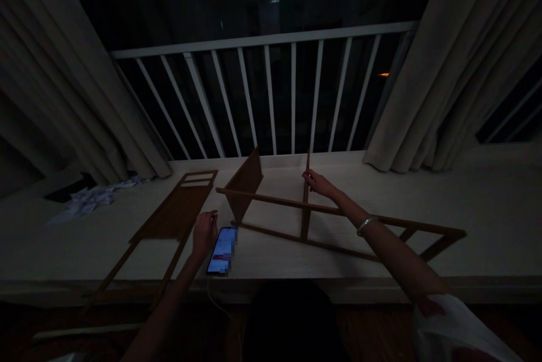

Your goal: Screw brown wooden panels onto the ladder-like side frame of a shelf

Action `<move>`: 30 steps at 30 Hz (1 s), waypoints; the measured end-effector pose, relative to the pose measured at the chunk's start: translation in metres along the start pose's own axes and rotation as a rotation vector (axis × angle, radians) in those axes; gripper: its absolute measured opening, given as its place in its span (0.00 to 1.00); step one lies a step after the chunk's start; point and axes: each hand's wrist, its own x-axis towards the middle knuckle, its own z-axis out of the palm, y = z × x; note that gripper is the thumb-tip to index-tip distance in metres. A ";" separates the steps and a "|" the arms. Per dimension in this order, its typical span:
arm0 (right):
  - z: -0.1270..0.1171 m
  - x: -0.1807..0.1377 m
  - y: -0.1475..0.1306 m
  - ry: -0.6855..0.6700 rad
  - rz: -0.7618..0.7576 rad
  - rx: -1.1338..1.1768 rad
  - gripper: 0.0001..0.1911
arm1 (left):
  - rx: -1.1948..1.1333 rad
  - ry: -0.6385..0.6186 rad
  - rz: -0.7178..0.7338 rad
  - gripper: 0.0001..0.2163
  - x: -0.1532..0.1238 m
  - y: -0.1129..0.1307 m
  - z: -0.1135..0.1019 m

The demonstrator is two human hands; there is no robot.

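Note:
A brown wooden frame (275, 199) lies on its side on the white ledge, with a panel (246, 181) standing up at its left end and a thin crosspiece (305, 221) near its middle. My right hand (318, 183) is at the upper part of that crosspiece, fingers pinched together; anything between them is too small and dark to name. My left hand (206, 227) is above the ledge, just left of a lit phone (221, 252). Its fingers are curled together, with a tiny pale spot at the tips that I cannot identify.
Another brown wooden frame with a panel (173, 212) lies at the left, its legs reaching past the ledge's front edge. Crumpled papers (91, 201) lie farther left. A white railing (266, 40) and curtains (427, 85) stand behind. A pale cable (215, 301) hangs below the phone.

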 end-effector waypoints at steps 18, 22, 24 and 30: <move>-0.001 -0.001 0.003 0.029 -0.020 -0.003 0.13 | -0.240 0.198 0.929 0.10 0.029 0.218 0.004; -0.002 0.000 0.003 0.031 -0.025 -0.012 0.13 | -0.249 0.189 1.002 0.10 0.030 0.228 0.016; -0.003 -0.001 0.002 0.031 -0.030 -0.013 0.13 | -0.269 0.202 0.977 0.10 0.030 0.228 0.020; -0.004 -0.001 0.001 0.026 -0.024 -0.004 0.13 | -0.344 0.217 0.877 0.11 0.027 0.225 0.037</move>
